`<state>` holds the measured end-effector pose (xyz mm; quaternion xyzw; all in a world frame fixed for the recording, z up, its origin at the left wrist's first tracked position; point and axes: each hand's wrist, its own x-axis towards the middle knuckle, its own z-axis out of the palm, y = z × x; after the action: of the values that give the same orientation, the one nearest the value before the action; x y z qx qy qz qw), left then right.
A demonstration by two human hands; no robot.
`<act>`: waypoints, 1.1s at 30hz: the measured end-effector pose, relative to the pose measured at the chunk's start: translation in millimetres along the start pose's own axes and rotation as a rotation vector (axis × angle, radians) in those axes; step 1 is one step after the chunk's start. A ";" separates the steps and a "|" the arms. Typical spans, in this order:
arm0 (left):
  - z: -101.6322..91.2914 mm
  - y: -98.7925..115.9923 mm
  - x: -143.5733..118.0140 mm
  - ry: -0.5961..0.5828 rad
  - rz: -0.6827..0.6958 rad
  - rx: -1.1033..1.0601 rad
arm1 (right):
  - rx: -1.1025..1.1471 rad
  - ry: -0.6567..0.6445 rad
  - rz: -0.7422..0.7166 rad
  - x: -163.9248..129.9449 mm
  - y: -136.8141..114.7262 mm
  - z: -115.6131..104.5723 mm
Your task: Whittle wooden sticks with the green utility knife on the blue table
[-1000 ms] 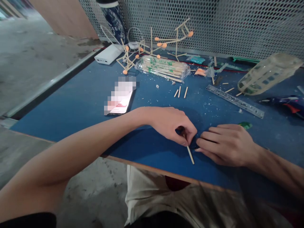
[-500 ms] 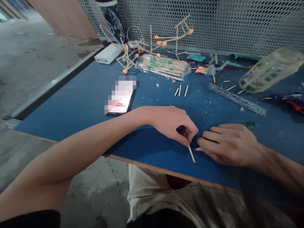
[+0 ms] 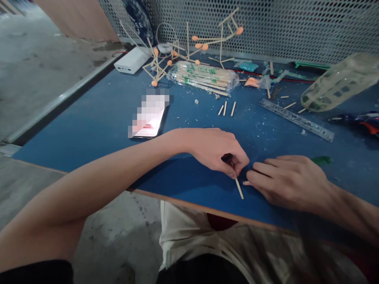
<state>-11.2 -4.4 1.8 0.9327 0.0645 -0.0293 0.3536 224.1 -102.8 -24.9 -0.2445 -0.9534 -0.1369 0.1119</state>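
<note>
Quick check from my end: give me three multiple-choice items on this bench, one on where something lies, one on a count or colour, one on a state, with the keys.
1. Where does the phone lie?
A. Left of the left hand
B. On the ruler
C. Under the bundle

2. How many short cut sticks lie side by side below the wrapped stick bundle?
A. One
B. Three
C. Six

3. What is the left hand doing?
A. Lying flat and open
B. Pinching a thin wooden stick
C. Holding the phone

Key: 1 A, it lies on the blue table beyond the left wrist. 2 B, three lie parallel. 3 B, the fingers close on the stick's upper end; the right hand rests flat beside it.
</note>
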 end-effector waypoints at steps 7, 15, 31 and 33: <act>0.0 2.7 -0.7 0.003 -0.004 -0.015 | -0.034 -0.024 0.018 4.8 -10.7 1.7; 0.1 0.0 -1.6 -0.007 0.001 -0.053 | 0.023 0.067 0.052 -1.5 1.3 2.9; -2.1 1.1 -1.9 0.002 0.014 -0.066 | 0.032 0.026 -0.023 -2.4 1.4 3.7; -1.6 0.5 -2.0 -0.001 0.013 -0.066 | 0.034 0.019 -0.029 -3.4 2.7 3.6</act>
<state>-13.0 -3.9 3.5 0.9210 0.0593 -0.0255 0.3842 227.8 -100.9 -28.7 -0.2272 -0.9580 -0.1244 0.1232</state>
